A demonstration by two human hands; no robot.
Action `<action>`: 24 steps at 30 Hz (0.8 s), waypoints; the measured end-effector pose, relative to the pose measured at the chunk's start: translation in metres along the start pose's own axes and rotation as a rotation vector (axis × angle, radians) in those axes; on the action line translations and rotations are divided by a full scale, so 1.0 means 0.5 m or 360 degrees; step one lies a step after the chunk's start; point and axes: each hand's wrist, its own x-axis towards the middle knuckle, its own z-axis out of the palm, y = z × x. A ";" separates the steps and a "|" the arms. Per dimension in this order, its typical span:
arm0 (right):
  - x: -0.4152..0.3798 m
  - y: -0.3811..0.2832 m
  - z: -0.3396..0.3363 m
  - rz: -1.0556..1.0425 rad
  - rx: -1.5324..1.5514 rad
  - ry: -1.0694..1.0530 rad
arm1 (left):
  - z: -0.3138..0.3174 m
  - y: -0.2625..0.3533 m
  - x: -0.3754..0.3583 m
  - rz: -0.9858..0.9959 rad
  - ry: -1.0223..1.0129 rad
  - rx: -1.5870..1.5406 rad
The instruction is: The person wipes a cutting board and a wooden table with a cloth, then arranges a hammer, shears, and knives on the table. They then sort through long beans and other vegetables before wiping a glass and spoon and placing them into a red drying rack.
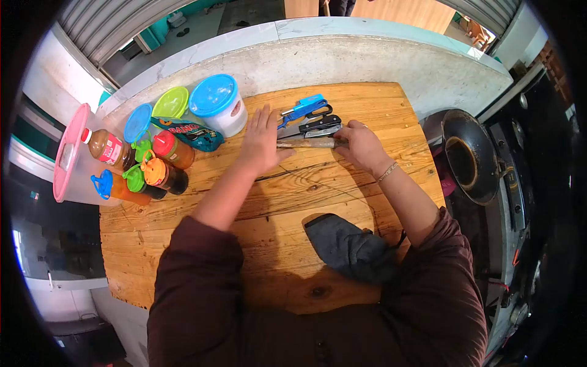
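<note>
My left hand [260,145] lies with its fingers stretched out beside the left ends of a row of tools. My right hand [363,147] has its fingers curled at the right end of a worn, stick-like wooden tool [307,143], the piece closest to me. Just beyond it is a knife with a black handle [321,123]. Black-handled scissors [320,112] and a blue-handled tool [301,109] lie farther back, partly overlapping. Some blades are hidden behind my left hand.
Left on the wooden table [293,232] stand sauce bottles [166,172], a teal packet [194,134], a blue-lidded tub [227,110] and a pink-rimmed container [73,153]. A dark cloth [351,248] lies near me. A wok [469,158] is beyond the right edge; a low wall [342,58] runs behind.
</note>
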 end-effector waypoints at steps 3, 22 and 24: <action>0.020 -0.007 -0.018 0.0080 -0.0042 -0.0087 | 0.016 0.025 -0.061 -0.0112 0.0158 0.0066; 0.269 -0.009 0.063 0.0186 -0.0386 -0.0112 | 0.067 -0.005 0.027 -0.0059 0.0431 0.0228; 0.269 -0.007 0.067 0.0148 -0.0422 -0.0061 | 0.071 -0.007 0.040 -0.0070 0.0457 0.0225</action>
